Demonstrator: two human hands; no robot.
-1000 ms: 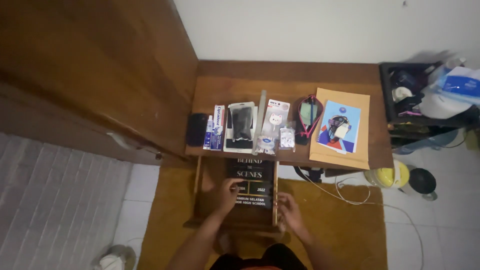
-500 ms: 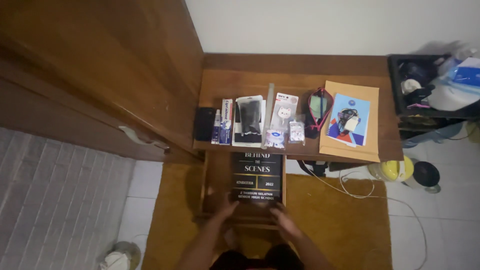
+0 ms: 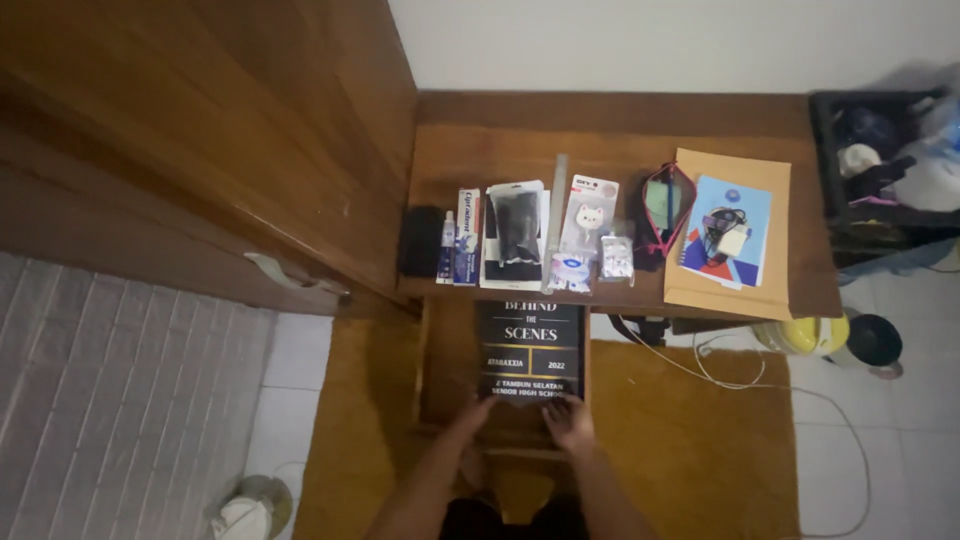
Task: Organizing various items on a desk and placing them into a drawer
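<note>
A black book with pale lettering (image 3: 530,345) lies flat in the open wooden drawer (image 3: 428,360) under the small desk (image 3: 600,150). My left hand (image 3: 468,416) is at the book's near left corner. My right hand (image 3: 570,422) has its fingers over the near edge, just right of the left one. Both hands grip that edge, close together. My forearms reach up from the bottom of the view.
On the desk lie a black wallet (image 3: 420,240), a tube box (image 3: 467,238), several small packets, a ruler (image 3: 556,215), a pouch (image 3: 662,215) and a blue notebook (image 3: 725,230) on a brown envelope (image 3: 735,295). A wooden door (image 3: 200,150) stands left, a black crate (image 3: 880,180) right. A cable (image 3: 720,375) crosses the yellow rug (image 3: 680,440).
My hands slid from the sides of the book down to its near edge and drew together. The view shifted, so the desk sits further right.
</note>
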